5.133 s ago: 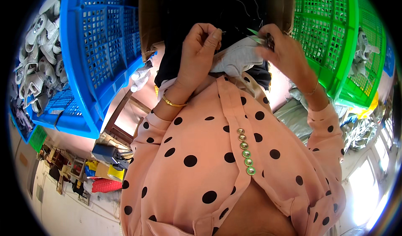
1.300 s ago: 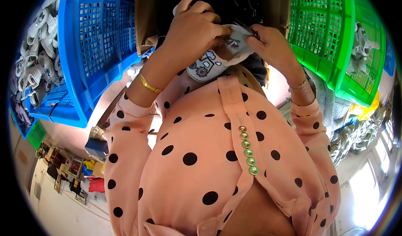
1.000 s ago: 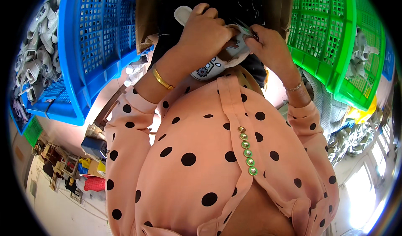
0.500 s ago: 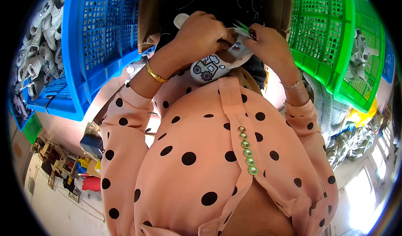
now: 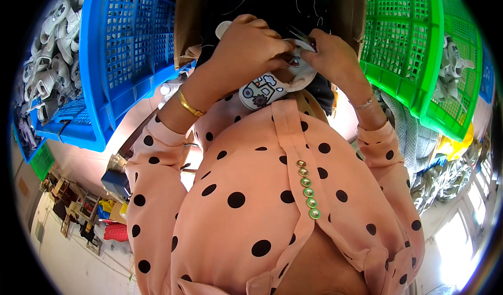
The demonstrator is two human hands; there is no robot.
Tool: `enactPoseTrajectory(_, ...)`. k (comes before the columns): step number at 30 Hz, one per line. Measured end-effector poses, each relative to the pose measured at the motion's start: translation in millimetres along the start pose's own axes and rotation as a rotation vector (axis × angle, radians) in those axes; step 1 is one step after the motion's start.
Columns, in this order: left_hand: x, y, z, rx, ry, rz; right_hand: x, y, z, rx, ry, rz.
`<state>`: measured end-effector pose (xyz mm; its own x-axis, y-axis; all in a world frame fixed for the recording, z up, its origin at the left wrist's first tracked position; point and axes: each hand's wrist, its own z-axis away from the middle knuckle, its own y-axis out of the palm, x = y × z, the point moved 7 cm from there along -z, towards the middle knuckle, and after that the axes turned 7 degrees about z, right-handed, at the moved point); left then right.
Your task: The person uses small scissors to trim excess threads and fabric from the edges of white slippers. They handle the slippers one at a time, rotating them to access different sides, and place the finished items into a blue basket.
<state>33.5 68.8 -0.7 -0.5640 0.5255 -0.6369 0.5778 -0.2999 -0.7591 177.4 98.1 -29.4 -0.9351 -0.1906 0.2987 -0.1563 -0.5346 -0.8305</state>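
In front of my chest I hold a small pale shoe (image 5: 262, 91) with a cartoon vehicle print, its opening turned up toward me. My left hand (image 5: 250, 47) is closed on the shoe's upper edge, fingers bent inward. My right hand (image 5: 332, 55) grips a slim pair of thread snips (image 5: 303, 37); their blades point up and left over the shoe's edge. The right fingers also seem to touch that edge, though the contact is partly hidden. A pale rounded end (image 5: 222, 29) sticks out beyond my left knuckles; whether it belongs to another shoe is hidden.
A blue plastic crate (image 5: 128, 48) stands at the left, with many small grey shoes (image 5: 57, 59) beside it. On the right is a green crate (image 5: 401, 38). Between them lies dark cloth (image 5: 267, 1) strewn with loose threads, flanked by brown cardboard (image 5: 187, 20).
My left hand has shifted slightly, its fingers now closer to the right hand at the shoe's edge. The snips have tilted a little, blades lower across the edge.
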Motion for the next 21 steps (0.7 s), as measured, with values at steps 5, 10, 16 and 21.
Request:
enactPoseTrajectory(5,2,25,-10,0.153,-0.183,-0.128,-3,5,5,-0.023,0.025,-0.068)
enactPoseTrajectory(10,8,27,-17,0.087,-0.235,-0.046,-22,2,20,-0.014,-0.014,-0.342)
enactPoseTrajectory(16,8,22,-24,0.093,-0.202,-0.059,-1,-49,54,-0.340,-0.297,0.350)
enactPoseTrajectory(21,3,15,-33,0.151,-0.192,-0.047,30,-56,61,-0.368,-0.545,0.657)
